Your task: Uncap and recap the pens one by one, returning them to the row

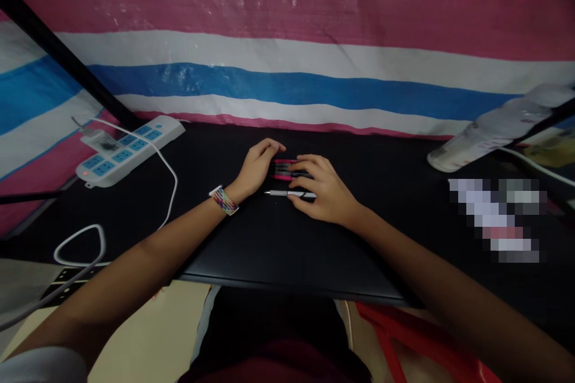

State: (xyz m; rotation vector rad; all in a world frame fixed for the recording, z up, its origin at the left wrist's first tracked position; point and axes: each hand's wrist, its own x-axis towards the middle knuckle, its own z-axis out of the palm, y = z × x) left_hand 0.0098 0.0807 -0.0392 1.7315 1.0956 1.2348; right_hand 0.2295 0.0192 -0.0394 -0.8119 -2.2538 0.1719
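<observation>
the left hand (255,169) stands edge-down on the black table (251,245), its fingers close together at the left ends of the pink-and-dark pens (283,169); i cannot tell whether it grips them. the right hand (326,188) reaches over their right part with fingers spread apart, its thumb over the white pen (277,193), which lies just on the near side of the others, tip to the left; whether it pinches any is hidden. a patterned wristband (224,200) circles the left wrist. at far left sits a power strip (157,131); at far right, a pale cylindrical container (489,131) leans.
</observation>
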